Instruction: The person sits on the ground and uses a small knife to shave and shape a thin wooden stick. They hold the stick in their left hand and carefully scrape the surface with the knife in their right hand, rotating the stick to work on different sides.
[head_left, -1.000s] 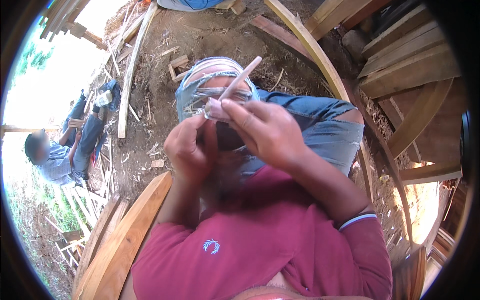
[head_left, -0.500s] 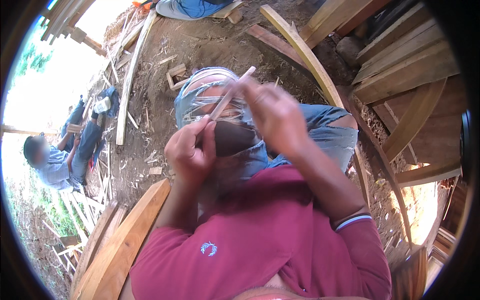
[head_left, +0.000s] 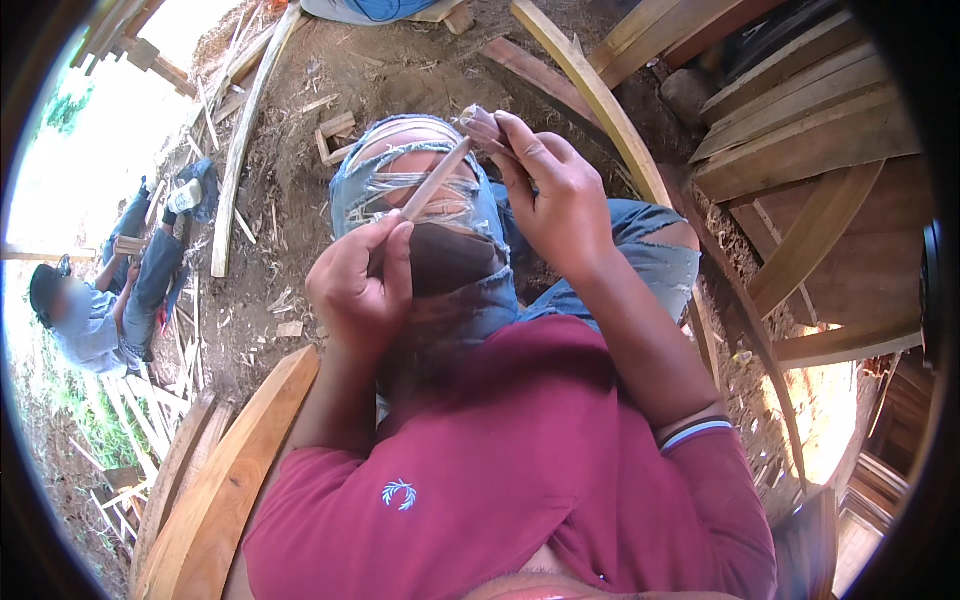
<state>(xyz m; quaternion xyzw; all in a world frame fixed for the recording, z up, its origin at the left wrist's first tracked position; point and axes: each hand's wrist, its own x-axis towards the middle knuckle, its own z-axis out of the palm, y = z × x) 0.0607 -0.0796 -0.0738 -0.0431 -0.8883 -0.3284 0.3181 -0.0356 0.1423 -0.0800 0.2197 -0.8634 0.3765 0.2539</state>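
Note:
My left hand point(head_left: 360, 290) is closed around the lower end of a thin pale wooden stick point(head_left: 436, 180) that points up and away over my knees. My right hand point(head_left: 550, 190) pinches the stick's far tip between thumb and fingers; whether it also holds a small tool is hidden. Both hands are above my torn blue jeans point(head_left: 470, 215). A maroon shirt point(head_left: 520, 470) fills the lower part of the view.
Curved wooden planks point(head_left: 600, 100) and stacked boards point(head_left: 800, 130) lie to the right. A long plank point(head_left: 230, 470) runs at lower left. Wood scraps litter the dirt ground point(head_left: 300, 140). Another person point(head_left: 100, 310) sits at the far left.
My right hand has slid from near my left hand outward along the stick to its far tip. My left hand has kept its grip and shifted slightly lower.

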